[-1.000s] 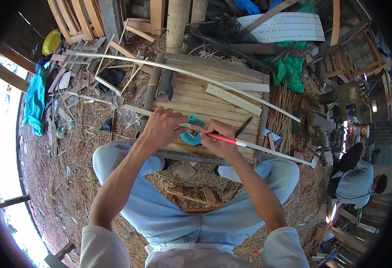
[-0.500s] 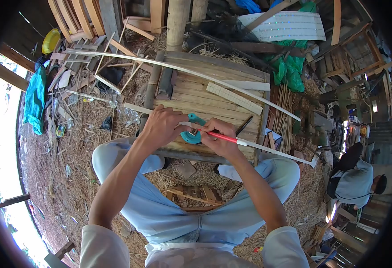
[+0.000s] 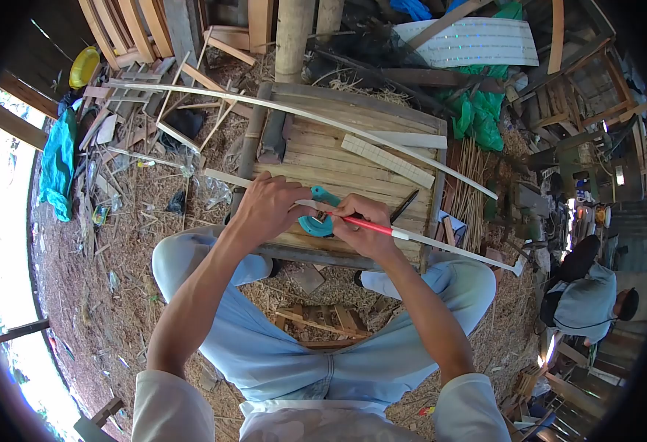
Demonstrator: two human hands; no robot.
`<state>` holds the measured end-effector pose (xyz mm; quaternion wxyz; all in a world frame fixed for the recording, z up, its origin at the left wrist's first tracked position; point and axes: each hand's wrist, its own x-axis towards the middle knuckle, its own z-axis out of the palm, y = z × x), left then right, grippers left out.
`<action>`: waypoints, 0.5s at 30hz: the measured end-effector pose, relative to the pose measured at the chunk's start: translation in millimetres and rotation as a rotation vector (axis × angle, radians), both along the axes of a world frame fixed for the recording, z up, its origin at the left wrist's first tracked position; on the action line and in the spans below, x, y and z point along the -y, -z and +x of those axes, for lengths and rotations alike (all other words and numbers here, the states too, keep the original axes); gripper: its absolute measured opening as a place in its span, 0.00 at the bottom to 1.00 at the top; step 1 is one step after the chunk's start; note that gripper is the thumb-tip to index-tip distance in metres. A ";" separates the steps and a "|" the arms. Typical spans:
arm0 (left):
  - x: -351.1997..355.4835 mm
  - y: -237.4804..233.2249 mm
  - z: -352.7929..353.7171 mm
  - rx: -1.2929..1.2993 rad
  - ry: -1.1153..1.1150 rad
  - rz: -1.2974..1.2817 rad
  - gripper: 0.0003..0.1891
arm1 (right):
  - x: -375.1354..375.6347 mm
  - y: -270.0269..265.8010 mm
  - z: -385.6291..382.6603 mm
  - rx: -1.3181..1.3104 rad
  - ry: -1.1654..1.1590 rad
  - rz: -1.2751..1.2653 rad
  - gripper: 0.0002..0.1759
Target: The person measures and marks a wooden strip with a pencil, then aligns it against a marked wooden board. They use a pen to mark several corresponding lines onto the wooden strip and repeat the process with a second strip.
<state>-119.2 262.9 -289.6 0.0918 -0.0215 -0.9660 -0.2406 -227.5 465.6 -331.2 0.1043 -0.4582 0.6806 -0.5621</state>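
My left hand [image 3: 268,208] presses a long pale wooden strip [image 3: 224,177], fingers closed around it. That strip runs on beneath both hands, and its right part [image 3: 463,255] reaches past the bench. In my right hand [image 3: 364,223] is a red pen [image 3: 368,225] with a white end, its tip close to the strip beside my left fingertips. Below the fingers a round teal tool [image 3: 316,225] rests on the bench, partly covered by the hands; I cannot make out its kind.
A low slatted bench [image 3: 316,158] stands before my knees. On it lie flat pale boards [image 3: 386,160], a dark pointed tool [image 3: 404,205] and a dark block [image 3: 273,140]. Another long strip [image 3: 301,114] crosses the bench. A person [image 3: 587,300] sits at the right.
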 end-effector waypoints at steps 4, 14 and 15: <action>0.6 1.4 0.4 -0.004 0.001 -0.015 0.13 | 2.0 0.1 1.0 0.007 0.010 -0.013 0.08; -0.2 0.9 1.3 0.012 -0.006 -0.027 0.13 | -3.1 -4.1 1.3 0.159 0.012 0.003 0.06; -0.1 0.8 1.3 0.035 -0.009 -0.012 0.13 | -3.7 -7.8 0.1 0.277 0.013 0.006 0.04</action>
